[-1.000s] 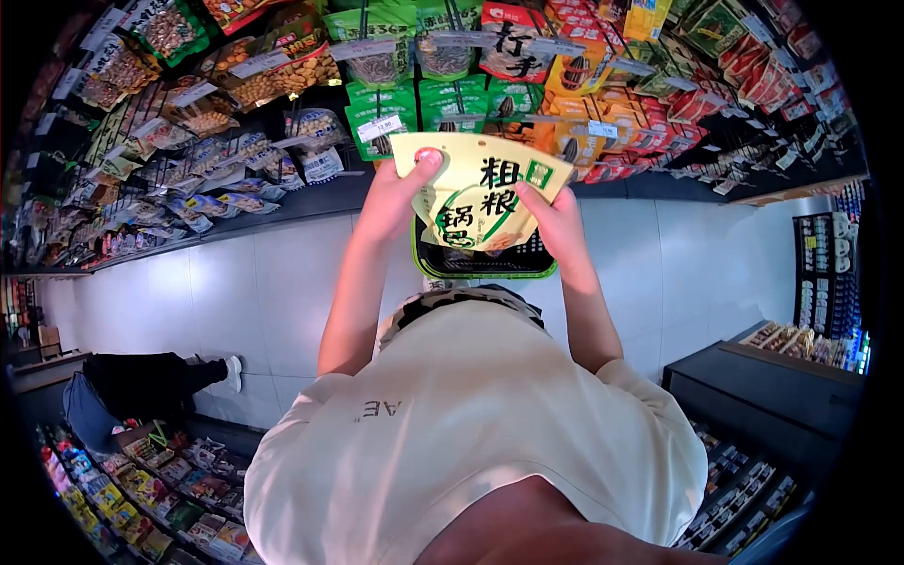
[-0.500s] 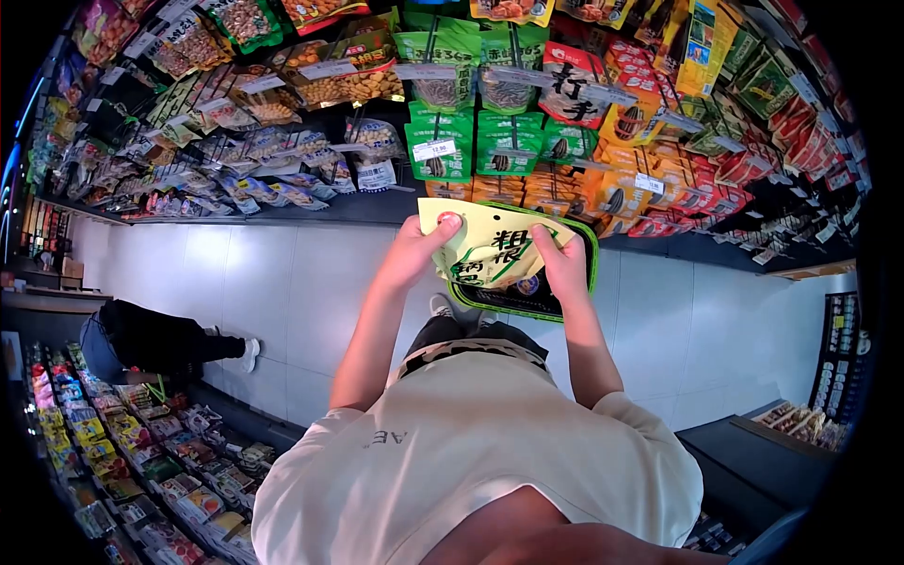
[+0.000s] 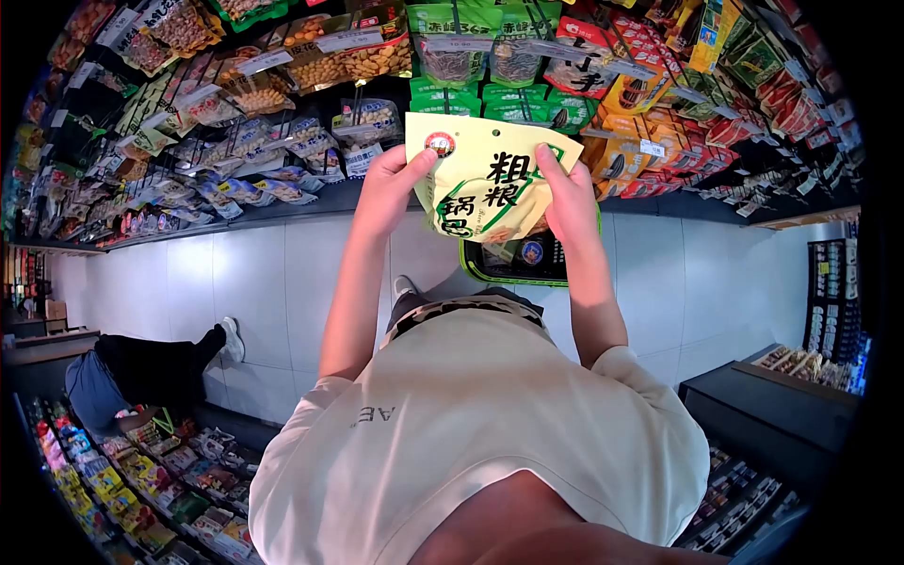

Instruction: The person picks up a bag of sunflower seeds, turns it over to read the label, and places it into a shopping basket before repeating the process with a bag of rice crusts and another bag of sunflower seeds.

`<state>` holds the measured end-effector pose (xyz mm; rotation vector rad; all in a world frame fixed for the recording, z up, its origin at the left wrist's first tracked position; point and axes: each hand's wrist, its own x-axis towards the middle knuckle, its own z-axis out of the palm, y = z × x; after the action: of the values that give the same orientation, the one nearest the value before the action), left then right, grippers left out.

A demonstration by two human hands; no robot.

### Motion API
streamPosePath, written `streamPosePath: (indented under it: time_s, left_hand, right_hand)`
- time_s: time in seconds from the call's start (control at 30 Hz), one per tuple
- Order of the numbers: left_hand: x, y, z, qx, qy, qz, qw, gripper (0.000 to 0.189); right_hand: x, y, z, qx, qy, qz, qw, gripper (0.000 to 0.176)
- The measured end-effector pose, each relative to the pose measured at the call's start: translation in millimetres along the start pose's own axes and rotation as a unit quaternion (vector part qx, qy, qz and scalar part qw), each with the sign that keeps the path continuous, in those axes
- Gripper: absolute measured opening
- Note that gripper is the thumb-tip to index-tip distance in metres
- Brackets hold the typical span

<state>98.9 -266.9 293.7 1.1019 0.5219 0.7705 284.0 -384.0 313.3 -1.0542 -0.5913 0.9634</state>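
Observation:
A pale yellow snack bag with green and black lettering is held up in front of the shelves by both hands. My left hand grips its left edge, thumb on the front near the red logo. The bag's right edge is pinched by my right hand, fingers over the top right corner. Below the bag, a black shopping basket with a green rim sits on the floor with some packets in it, partly hidden by the bag and my right hand.
Snack shelves with hanging bags and price tags fill the wall ahead. White floor tiles run between the racks. Another person in dark trousers and a white shoe is low at the left. A dark counter stands right.
Half a second ago the bag was lower, tilted over the basket; both hands have since lifted it and hold it flatter, facing me. The person at left has shifted a leg.

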Motion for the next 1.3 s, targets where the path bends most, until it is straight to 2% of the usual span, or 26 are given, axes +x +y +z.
streamPosePath:
  time_s: [0.43,0.67,0.93,1.3]
  left_hand:
    - [2,64,-115,-0.001,-0.022,0.016,1.000,0.025]
    - [6,83,-147,0.018,0.007,0.045,0.999,0.025]
    - [-1,102,-173,-0.035,0.055,0.036,0.997,0.032]
    - [17,117,-210,-0.059,0.051,0.054,0.995,0.031]
  right_hand:
    - [9,28,133,-0.027,0.026,-0.028,0.999,0.032]
    - [23,33,168,-0.066,0.011,-0.031,0.997,0.030]
    - [43,52,198,-0.036,-0.021,-0.033,0.999,0.030]
    - [73,61,229,-0.049,-0.040,-0.033,0.997,0.030]
